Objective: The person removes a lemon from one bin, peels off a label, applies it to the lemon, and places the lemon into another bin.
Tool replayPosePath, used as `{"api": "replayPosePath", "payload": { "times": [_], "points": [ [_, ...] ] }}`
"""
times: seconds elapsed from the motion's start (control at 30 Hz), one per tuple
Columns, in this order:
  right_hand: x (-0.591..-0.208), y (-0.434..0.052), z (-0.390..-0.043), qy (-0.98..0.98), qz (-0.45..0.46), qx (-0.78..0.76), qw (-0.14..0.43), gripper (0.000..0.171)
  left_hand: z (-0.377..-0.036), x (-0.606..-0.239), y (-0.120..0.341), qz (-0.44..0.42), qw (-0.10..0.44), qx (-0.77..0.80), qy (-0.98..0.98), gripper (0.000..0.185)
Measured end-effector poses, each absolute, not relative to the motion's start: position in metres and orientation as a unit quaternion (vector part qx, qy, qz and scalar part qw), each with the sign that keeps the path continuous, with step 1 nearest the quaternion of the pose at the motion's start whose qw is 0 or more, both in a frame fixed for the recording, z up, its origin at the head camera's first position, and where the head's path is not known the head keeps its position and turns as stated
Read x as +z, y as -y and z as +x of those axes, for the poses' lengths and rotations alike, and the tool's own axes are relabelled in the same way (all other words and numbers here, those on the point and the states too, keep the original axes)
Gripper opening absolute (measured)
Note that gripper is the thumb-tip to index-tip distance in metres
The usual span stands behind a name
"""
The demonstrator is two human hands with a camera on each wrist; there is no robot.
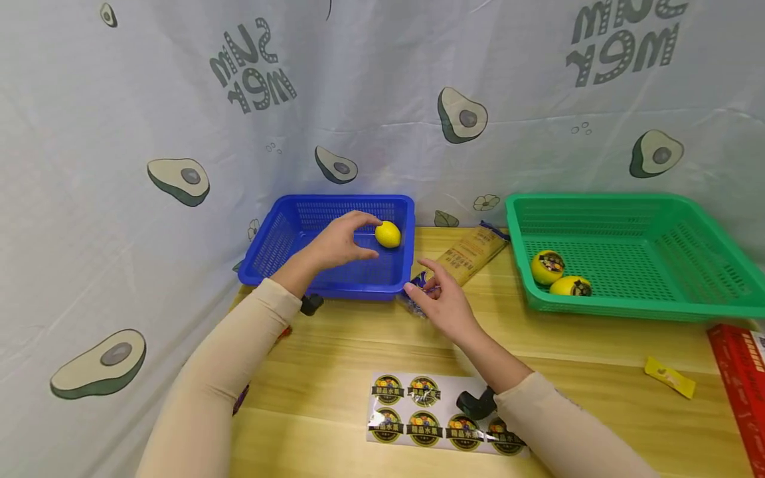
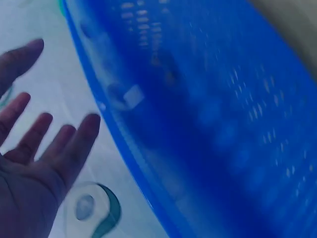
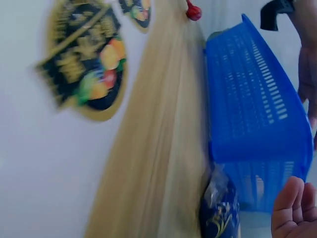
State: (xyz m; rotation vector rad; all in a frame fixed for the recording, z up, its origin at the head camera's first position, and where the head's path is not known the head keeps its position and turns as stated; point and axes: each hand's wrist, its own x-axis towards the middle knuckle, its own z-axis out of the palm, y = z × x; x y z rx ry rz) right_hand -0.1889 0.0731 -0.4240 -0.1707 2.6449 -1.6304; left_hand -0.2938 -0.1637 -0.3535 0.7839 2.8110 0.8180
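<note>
My left hand (image 1: 342, 242) reaches over the blue basket (image 1: 335, 291), thumb and fingers spread apart. A yellow lemon (image 1: 388, 234) lies in that basket near its right wall. The left fingertips appear beside the lemon; whether they touch it I cannot tell. In the left wrist view the left hand (image 2: 44, 148) has nothing in its fingers. My right hand (image 1: 443, 304) hovers by the basket's front right corner, fingers loosely bent and holding nothing. Below it lies a white sheet of round fruit stickers (image 1: 424, 426), partly covered by the right wrist's black mount.
On the right stands a green basket (image 1: 627, 309) with two stickered lemons (image 1: 547, 267). Between the baskets lies a long tan packet (image 1: 472, 255) with blue ends. A small yellow packet (image 1: 669, 377) and a red box (image 1: 740, 378) are at the right. A printed curtain hangs behind.
</note>
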Motion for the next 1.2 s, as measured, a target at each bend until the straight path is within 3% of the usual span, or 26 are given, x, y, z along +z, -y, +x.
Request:
{"api": "replayPosePath", "payload": {
  "times": [0.3,0.57,1.2],
  "points": [
    [-0.435,-0.05,-0.209,-0.851,-0.048,-0.519,0.068,0.062,-0.353,-0.35,0.154,0.286,0.135,0.168,-0.934,0.067],
    [-0.439,-0.049,-0.209,-0.845,-0.036,-0.526,0.09,0.063,-0.38,-0.363,0.133,0.291,0.167,0.146,-0.931,0.061],
    [-0.44,-0.049,-0.211,-0.849,-0.038,-0.521,0.084,0.062,-0.399,-0.409,0.118,0.235,0.164,0.152,-0.946,0.057]
  ]
}}
